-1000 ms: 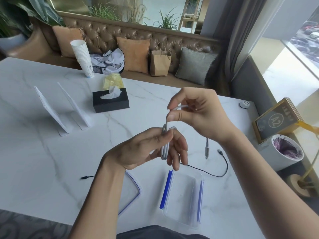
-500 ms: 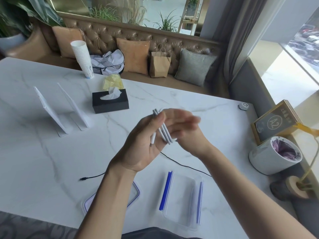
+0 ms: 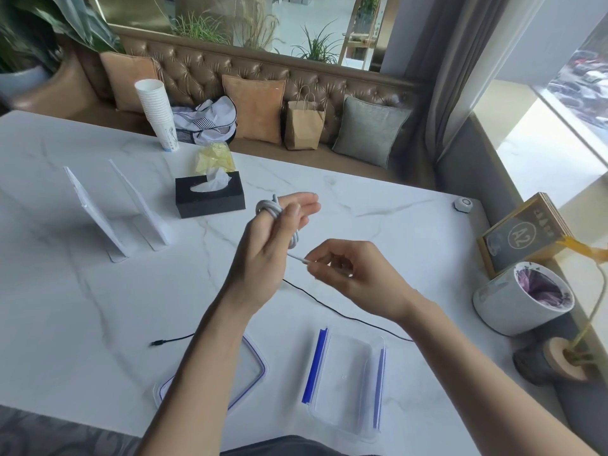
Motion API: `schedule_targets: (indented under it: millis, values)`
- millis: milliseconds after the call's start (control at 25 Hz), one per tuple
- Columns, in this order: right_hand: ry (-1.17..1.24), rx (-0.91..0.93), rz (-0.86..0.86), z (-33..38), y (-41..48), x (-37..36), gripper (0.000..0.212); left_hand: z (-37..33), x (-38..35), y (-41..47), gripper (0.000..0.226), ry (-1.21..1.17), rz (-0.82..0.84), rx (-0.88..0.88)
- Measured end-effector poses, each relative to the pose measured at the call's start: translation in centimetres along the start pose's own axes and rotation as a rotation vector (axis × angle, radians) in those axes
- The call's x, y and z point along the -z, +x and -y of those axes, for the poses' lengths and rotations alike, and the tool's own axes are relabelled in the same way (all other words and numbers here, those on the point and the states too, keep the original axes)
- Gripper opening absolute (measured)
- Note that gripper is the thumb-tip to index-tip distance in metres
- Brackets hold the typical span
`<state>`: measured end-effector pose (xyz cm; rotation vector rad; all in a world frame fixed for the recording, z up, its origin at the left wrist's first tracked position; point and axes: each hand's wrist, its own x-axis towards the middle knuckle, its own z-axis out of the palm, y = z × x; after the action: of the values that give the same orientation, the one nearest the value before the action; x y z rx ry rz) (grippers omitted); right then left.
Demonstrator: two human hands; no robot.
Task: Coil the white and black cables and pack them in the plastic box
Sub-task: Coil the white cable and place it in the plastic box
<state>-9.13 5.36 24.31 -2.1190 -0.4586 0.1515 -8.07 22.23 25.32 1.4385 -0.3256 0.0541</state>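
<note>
The white cable [image 3: 274,213] is wound in loops around the fingers of my left hand [image 3: 268,255], held above the table's middle. My right hand [image 3: 353,278] pinches the cable's free end just to the right of that coil. The black cable [image 3: 332,311] lies loose on the marble table [image 3: 98,307], running from a plug at the left under my arms toward the right. The clear plastic box [image 3: 347,385] with blue clips sits open near the front edge. Its lid [image 3: 255,357] lies to the left, partly hidden by my left forearm.
A black tissue box [image 3: 210,195] and two white card stands [image 3: 95,212] are on the table's far left half. A stack of paper cups [image 3: 158,113] stands at the back edge. A white bin [image 3: 523,297], a framed sign [image 3: 523,236] and a small white button [image 3: 464,203] are at the right.
My hands have separated: the right hand came off the coil and moved down and to the right, now holding the white cable's end. The coil stays looped on my left fingers.
</note>
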Motion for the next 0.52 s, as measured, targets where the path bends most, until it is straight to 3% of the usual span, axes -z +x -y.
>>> schedule_targets:
  millis: [160,280,520]
  values:
    - [0.094,-0.005,-0.081,0.2,-0.6,1.8,0.003,0.1,1.3,0.2,0.037,0.001,-0.059,0.05]
    - [0.246,0.042,-0.111,1.3,-0.8,2.4,0.005,-0.1,1.3,0.0,0.037,-0.053,0.026,0.139]
    - [0.422,0.093,-0.119,2.4,-0.8,3.4,0.009,-0.8,0.3,0.0,0.044,-0.393,0.01,0.302]
